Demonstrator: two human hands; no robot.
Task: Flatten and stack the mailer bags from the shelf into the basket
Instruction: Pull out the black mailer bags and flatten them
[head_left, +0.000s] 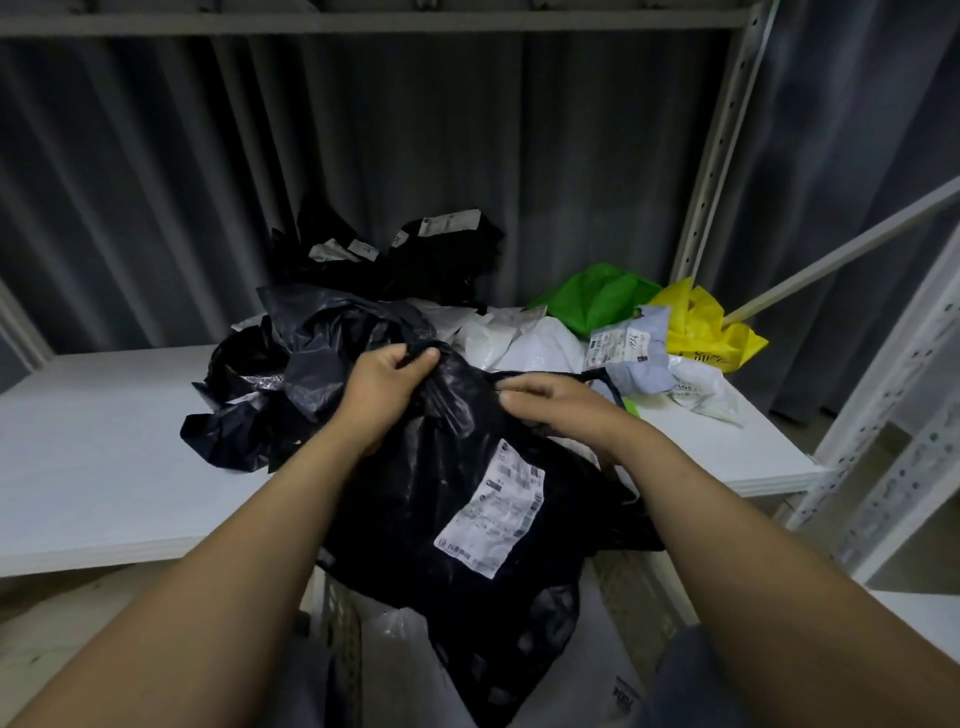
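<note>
Left grip: the left fingers of the left hand are curled tight round a bunched fold at the bag's top edge, with the thumb closed over it.
Right grip: the right fingers of the right hand are bent and closed on the same top edge, further right. How much film is pinched cannot be told.
Held thing: a black mailer bag is hung from the 2 hands, and its top edge is drawn between them but not yet taut.
Marking: 1 white shipping label is stuck on the face turned upward.
Position: the bag is draped over the front edge of the shelf board, and its lower part is let down into the basket.
Handling: the film is judged light, thin, limp and slippery, and it is creased throughout. The 2 top corners are judged the best hold, so that it can be pulled flat before it is laid down.
Basket: white and perforated, it is set below the board's front edge, and pale bags are seen inside.
Remaining stock: a pile of mailer bags in black, white, green and yellow is heaped toward the board's rear right.
</note>
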